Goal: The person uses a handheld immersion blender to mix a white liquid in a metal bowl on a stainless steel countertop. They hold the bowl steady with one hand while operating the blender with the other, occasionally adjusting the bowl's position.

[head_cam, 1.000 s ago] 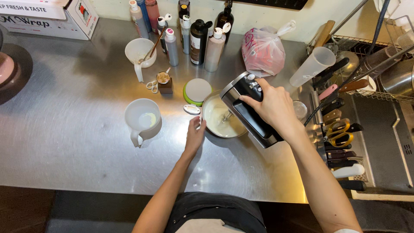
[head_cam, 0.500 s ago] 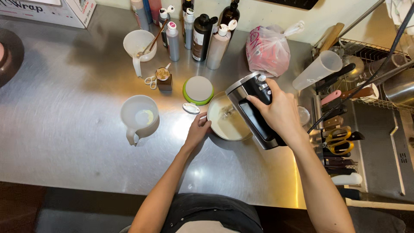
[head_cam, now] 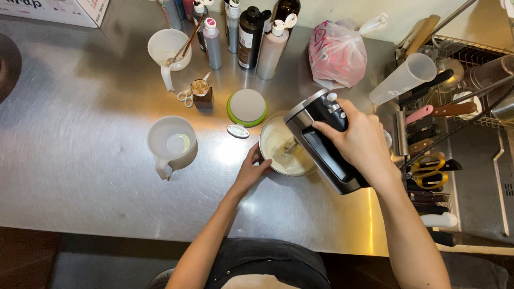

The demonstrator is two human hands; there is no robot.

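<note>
Jug (head_cam: pixel 172 144): white, empty-looking, stands left of bowl, apart from it.
Left hand (head_cam: pixel 251 170): fingers curled against bowl's near-left rim, likely steadying it.
Bowl (head_cam: pixel 279 145): mid-counter, pale cream inside, beaters dipped in.
Mixer (head_cam: pixel 324 140): black-silver, tilted over bowl.
Right hand (head_cam: pixel 361 142): fingers wrapped round mixer handle, thumb near top controls.

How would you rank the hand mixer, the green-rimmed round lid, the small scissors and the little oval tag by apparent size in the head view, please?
1. Hand mixer, though held nearer the camera.
2. Green-rimmed round lid.
3. Small scissors.
4. Oval tag, close to the scissors, so unsure.
</note>
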